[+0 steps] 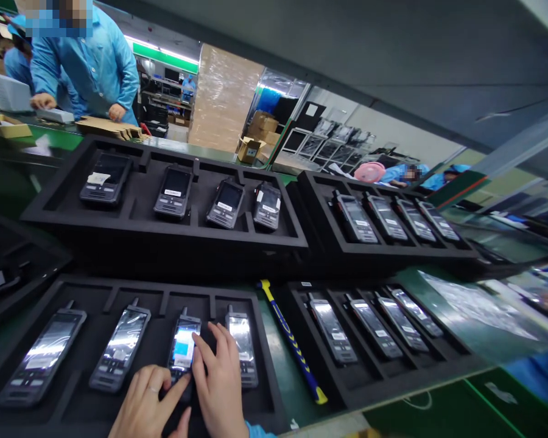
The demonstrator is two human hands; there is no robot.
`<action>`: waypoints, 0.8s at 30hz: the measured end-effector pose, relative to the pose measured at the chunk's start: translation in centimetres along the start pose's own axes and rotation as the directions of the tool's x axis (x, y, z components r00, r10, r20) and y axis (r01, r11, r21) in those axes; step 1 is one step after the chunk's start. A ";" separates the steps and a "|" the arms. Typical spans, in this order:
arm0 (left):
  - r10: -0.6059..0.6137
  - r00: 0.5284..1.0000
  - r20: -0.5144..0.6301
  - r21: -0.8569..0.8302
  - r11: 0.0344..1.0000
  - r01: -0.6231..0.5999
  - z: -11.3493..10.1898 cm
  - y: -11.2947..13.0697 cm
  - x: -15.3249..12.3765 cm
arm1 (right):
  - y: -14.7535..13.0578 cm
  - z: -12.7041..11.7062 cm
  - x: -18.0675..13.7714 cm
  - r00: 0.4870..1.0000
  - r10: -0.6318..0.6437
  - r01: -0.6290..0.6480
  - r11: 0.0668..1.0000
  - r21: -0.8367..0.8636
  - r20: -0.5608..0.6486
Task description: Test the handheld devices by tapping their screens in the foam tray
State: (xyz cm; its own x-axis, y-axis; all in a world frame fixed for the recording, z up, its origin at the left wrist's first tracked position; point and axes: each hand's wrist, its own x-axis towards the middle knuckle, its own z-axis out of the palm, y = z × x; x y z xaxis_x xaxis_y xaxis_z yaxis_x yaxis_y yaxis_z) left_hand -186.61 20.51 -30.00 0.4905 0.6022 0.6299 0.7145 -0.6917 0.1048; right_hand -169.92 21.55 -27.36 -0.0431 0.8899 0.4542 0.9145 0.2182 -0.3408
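A rugged handheld radio phone [181, 348] with a lit screen lies in a slot of the near-left black foam tray [84, 395]. My right hand [219, 380] is over its right side, fingers stretched, the index fingertip at the screen. From below, my left hand [148, 398] reaches the phone's lower part with its index finger; the thumb is apart and the other fingers are bent. A ring shows on this hand. Neither hand grips the phone. Beside it lie a dark-screened radio phone [119, 347] on the left and another [241, 347], partly covered by my right hand.
Further foam trays hold more radio phones: one at the back left [132, 210], one at the back right [301, 188] and one at the near right [360, 383]. A yellow-and-blue stick [292, 344] lies between the near trays. Across the bench a person in blue [94, 61] handles a pale box.
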 end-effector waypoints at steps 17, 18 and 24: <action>-0.198 0.980 -0.017 -0.090 0.976 0.196 0.4 1.0 -0.3 | -0.1 -0.7 -0.4 0.996 -0.075 0.078 0.995 0.060 -0.045; -0.173 0.985 -0.016 -0.086 0.981 0.171 0.4 0.9 -0.3 | -0.1 -0.7 -0.4 0.996 -0.086 0.088 0.994 0.060 -0.040; -0.182 0.983 -0.034 -0.114 0.978 0.177 0.4 1.0 -0.1 | 0.0 -0.9 -0.6 0.992 -0.068 0.076 0.995 0.071 -0.105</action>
State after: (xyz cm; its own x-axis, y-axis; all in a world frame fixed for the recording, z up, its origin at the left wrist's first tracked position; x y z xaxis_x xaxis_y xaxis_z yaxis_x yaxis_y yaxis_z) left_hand -185.81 19.92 -30.26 0.3352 0.7042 0.6258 0.7285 -0.6150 0.3018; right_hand -169.56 20.62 -26.86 -0.0630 0.8256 0.5607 0.8776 0.3133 -0.3628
